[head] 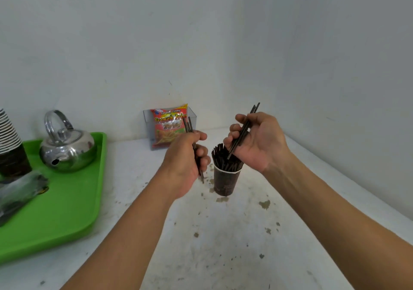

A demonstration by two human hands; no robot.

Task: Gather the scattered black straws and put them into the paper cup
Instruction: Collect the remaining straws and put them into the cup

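A dark paper cup stands on the white table, with several black straws sticking out of it. My right hand hovers just above and right of the cup and grips a few black straws, tilted with their lower ends over the cup's mouth. Left of the cup, my left hand holds a few more black straws nearly upright, their lower tips showing below the fingers.
A green tray at the left carries a steel kettle, a stack of paper cups and a blurred plastic wrapper. A clear holder with a French fries snack bag stands against the back wall. The white table is stained.
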